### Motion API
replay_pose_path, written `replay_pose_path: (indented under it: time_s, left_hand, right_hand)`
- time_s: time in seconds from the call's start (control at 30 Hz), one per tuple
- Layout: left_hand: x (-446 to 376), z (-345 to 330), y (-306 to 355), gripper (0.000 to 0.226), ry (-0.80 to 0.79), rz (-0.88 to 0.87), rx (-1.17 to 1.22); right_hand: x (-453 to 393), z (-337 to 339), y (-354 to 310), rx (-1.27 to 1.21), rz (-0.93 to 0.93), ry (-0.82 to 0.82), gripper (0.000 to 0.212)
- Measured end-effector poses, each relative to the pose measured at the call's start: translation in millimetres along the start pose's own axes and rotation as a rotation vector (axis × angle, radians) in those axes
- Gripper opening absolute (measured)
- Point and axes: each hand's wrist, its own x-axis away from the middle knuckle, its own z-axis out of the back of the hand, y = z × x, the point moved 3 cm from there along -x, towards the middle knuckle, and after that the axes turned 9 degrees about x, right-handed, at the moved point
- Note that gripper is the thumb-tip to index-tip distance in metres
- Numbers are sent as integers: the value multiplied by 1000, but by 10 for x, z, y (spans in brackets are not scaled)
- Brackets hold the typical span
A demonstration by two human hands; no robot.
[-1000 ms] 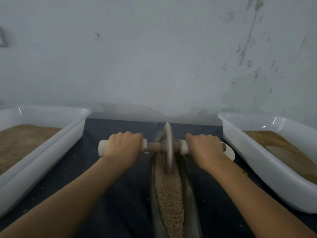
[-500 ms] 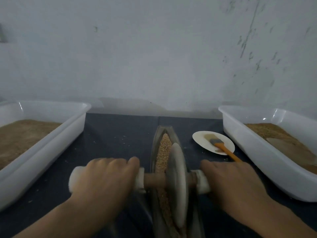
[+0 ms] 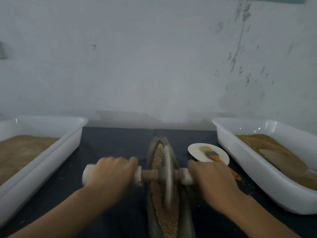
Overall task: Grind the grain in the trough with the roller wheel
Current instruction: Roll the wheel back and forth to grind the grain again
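Left hand (image 3: 111,174) and right hand (image 3: 211,179) wrapped around the axle ends. Between them, roller wheel (image 3: 167,176) upright in the trough (image 3: 152,148), on grain (image 3: 169,220).

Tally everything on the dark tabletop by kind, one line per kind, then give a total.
White plastic tubs: 2, left tub and right tub
Grinding trough: 1
Roller wheel: 1
White plate: 1
Orange-handled brush: 1
Total: 6
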Motion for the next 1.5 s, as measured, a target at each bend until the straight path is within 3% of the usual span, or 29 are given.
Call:
replay_pose_path:
  time_s: [0.07, 0.13, 0.2, 0.23, 0.3, 0.37, 0.47, 0.63, 0.77, 0.87, 0.97, 1.03, 1.2, 1.33, 1.43, 1.5]
  left_hand:
    - [356, 110, 59, 32, 70, -150, 21]
    - [610, 249, 87, 30, 215, -277, 191]
    - [671, 303, 133, 25, 97, -245, 136]
    - [633, 256, 136, 24, 21, -197, 108]
    - [437, 114, 77, 29, -4, -58, 25]
    - [146, -18, -6, 27, 36, 19, 0]
    - [-318, -151, -109, 22, 106, 89, 13]
    - [-523, -81, -113, 28, 91, 72, -18]
    - [25, -29, -72, 29, -88, 22, 101]
    - [424, 88, -36, 26, -292, -19, 222]
    - [517, 142, -4, 28, -379, -7, 183]
    - [404, 87, 7, 26, -316, 8, 142]
    - [-322, -148, -130, 25, 20, 118, 79]
    - [-600, -211, -196, 24, 50, 159, 68]
    - [-302, -166, -131, 27, 20, 100, 70]
    - [59, -85, -62, 26, -18, 56, 66]
  right_hand:
    - [196, 152, -42, -26, 15, -138, 45]
    - [315, 156, -35, -65, -4, -333, 38]
    - [345, 182, -26, -90, 2, -415, 35]
    - [347, 213, -52, -99, 4, -394, 37]
    - [254, 177, -68, -9, 57, -143, 50]
    - [96, 105, -40, 50, 4, 3, 56]
    - [-323, -61, 27, 72, -101, 20, 28]
    - [-493, -172, 53, 84, -162, 16, 22]
    - [-3, 54, -16, -2, 60, -19, 34]
    - [264, 334, -60, -57, 168, 91, 53]
    - [266, 353, -103, -77, 160, -176, 40]
    - [188, 231, -79, -20, 64, -241, 32]
    - [-411, -73, 49, 75, -60, -35, 23]
    - [-684, -93, 62, 171, -86, 15, 23]
    - [-415, -83, 55, 119, -35, 14, 24]
    - [-73, 38, 25, 109, 63, 58, 38]
